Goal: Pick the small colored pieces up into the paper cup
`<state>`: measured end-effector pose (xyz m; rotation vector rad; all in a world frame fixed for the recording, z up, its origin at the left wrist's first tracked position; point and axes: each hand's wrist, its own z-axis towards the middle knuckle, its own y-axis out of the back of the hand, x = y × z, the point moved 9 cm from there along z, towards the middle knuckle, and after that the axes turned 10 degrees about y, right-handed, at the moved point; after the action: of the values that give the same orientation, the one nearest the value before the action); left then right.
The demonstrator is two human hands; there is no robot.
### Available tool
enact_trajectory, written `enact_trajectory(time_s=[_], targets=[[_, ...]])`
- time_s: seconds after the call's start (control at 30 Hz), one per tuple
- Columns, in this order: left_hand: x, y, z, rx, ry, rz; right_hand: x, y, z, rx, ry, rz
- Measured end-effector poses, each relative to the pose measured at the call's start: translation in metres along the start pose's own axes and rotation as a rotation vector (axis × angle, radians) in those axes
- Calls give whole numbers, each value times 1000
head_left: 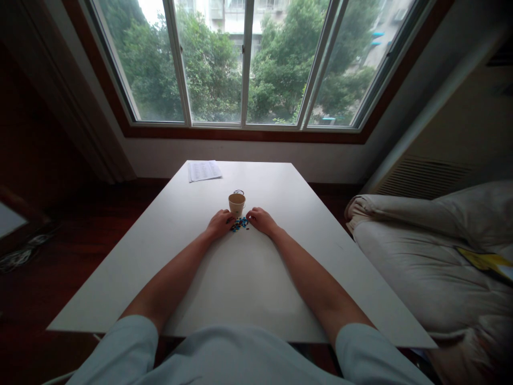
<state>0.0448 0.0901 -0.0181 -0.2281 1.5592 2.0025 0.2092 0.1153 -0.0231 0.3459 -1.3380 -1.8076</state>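
Note:
A small pile of mostly blue pieces (239,224), with some dark and yellow ones, lies on the white table (240,278). The single pieces are too small to name. My left hand (220,223) rests at the pile's left edge, its fingers curled in towards the pieces. On the right side, my right hand (260,219) is bent with fingertips drawn together close to the pile. Whether either hand holds a piece is hidden. Just behind the pile stands an upright tan bucket-like cup (236,203) with a thin handle. Its contents cannot be made out.
A dark thin loop (239,191) lies behind the cup. Printed sheets of paper (204,170) lie at the table's far left corner. To the right is a pale sofa (401,246) with a yellow and black item (487,262) on it. A window (244,64) is beyond the table.

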Motion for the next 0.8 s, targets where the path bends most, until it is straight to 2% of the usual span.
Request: enact_trajectory(time_s=[0.43,0.8], targets=[[0,1,0,-2,12,-8,8,6,2,39,-34,-112],[0,-1,0,-2,6,14,6,15,1,-109,-40,-55]])
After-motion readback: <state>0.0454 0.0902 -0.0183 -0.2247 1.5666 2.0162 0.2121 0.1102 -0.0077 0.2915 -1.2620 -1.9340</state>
